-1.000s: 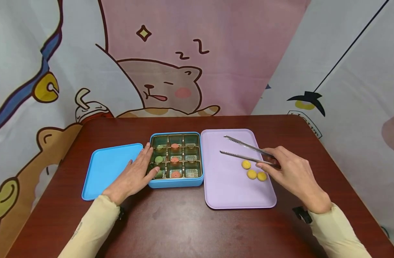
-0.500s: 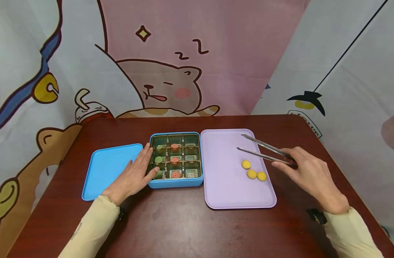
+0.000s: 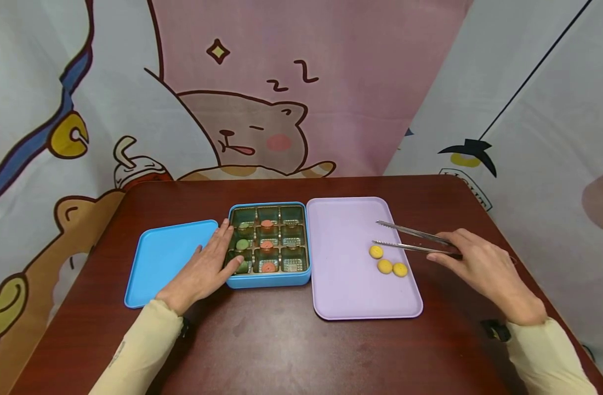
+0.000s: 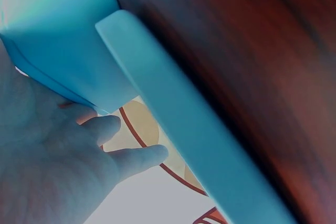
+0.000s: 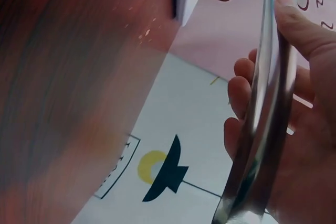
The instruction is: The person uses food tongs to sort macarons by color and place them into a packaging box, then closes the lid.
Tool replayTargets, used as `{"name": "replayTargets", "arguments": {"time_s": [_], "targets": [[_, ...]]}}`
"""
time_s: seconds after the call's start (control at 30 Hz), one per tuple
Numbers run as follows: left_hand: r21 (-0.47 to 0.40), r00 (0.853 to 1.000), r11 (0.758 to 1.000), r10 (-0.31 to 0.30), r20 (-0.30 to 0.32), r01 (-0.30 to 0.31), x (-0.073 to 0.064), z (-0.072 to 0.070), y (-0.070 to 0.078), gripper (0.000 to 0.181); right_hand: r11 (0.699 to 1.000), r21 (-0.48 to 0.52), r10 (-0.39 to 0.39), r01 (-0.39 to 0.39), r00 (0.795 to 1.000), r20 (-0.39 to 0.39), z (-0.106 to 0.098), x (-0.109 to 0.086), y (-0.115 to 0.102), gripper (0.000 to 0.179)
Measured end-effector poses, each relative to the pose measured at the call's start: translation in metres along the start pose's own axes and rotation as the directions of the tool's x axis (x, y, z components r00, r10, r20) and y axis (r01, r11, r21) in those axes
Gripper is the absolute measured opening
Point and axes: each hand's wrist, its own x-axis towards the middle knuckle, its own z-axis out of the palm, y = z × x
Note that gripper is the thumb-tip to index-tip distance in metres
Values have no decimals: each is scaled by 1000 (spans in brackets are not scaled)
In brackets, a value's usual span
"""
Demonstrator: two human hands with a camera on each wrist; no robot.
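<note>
In the head view my left hand (image 3: 203, 269) rests on the left rim of a blue box (image 3: 269, 281), its fingers straight along the side. A divided insert in the box holds green discs (image 3: 242, 244) in the left column and orange discs (image 3: 266, 244) in the middle one; the right column holds none. My right hand (image 3: 484, 269) grips metal tongs (image 3: 422, 235), whose arms stand apart with nothing between the tips. Those tips hang over a lilac tray (image 3: 346, 291), close to several yellow discs (image 3: 385, 266). In the right wrist view, fingers wrap around the tongs (image 5: 262, 103).
A blue lid (image 3: 165, 258) lies left of the box, partly behind my left arm. Box and tray sit side by side on a dark brown table (image 3: 262, 340). A curtain with cartoon animals (image 3: 262, 131) hangs behind the table's far edge.
My right hand has moved right with the tongs, drawing their tips from the tray's middle towards its right side. My left hand, box and yellow discs have stayed in place.
</note>
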Motion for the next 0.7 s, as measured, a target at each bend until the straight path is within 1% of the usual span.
{"name": "replayTargets", "arguments": {"time_s": [0.17, 0.4, 0.7], "targets": [[-8, 1000, 1000, 1, 4, -1, 0, 0, -1, 84, 1000, -23, -16, 17, 999, 38, 3, -2, 10, 51], [-3, 1000, 1000, 4, 1, -4, 1, 0, -1, 84, 998, -70, 9, 1, 990, 138, 6, -1, 16, 54], [-2, 1000, 1000, 4, -4, -4, 1, 0, -1, 84, 996, -91, 4, 11, 986, 164, 11, 2, 21, 55]]}}
